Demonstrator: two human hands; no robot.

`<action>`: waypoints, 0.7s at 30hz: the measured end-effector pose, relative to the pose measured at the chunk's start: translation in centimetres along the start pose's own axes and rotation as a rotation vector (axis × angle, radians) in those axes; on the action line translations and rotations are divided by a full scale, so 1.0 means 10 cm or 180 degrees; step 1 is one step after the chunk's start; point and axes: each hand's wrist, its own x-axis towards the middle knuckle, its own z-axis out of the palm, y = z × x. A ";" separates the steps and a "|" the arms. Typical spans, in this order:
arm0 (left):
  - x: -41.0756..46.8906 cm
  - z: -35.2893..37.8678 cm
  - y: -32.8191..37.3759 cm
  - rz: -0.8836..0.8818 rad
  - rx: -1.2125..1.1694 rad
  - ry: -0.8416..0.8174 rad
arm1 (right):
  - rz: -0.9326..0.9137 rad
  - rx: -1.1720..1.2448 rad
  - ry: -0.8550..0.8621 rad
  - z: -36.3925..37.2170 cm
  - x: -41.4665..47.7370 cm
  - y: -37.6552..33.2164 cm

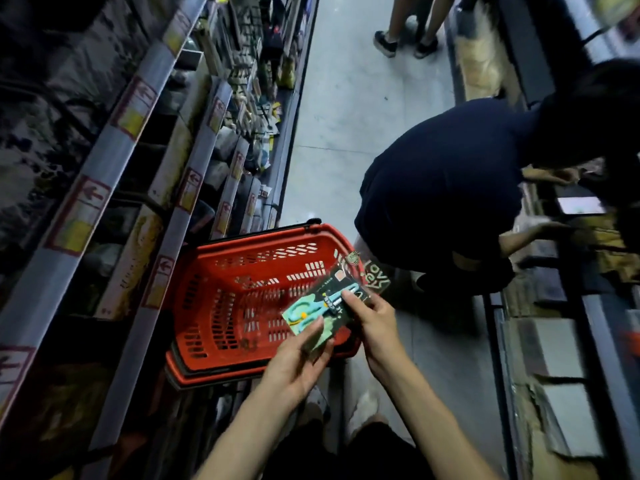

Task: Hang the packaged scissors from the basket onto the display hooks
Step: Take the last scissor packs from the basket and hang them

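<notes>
red plastic, and plenty of it: the basket [207, 261] sits on the pale, smooth floor [346, 116], its walls and bottom punched with rows of slots, a black handle folded along the far rim. right above its near right corner, the packaged scissors [320, 304] are up in both hands, clear of the basket. it's a flat dark card with a glossy blister over it, and teal loop handles curve at the lower left end. left hand [298, 360] is clamped on that lower end, thumb laid across the top near the loops and fingers curled beneath. right hand [377, 327] pinches the upper edge, thumb tip pressed on the middle of the pack. a second card [375, 273] peeks out behind, black with pale rounded lettering; whether it's another pair, i can't tell. to the left, metal shelving [114, 161] runs away in long diagonals, its edges lined with price strips [135, 109] in red and yellow, the goods behind them dark and blurred. across the aisle a crouching person [443, 188] in a dark, matte top bends towards the low right-hand shelves. far up the aisle, a pair of legs [408, 26] in dark shoes.
</notes>
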 end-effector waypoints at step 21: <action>-1.22 0.82 -1.98 0.0800 0.3261 -0.1537 | -0.1202 0.0339 0.0702 -2.38 -2.26 0.22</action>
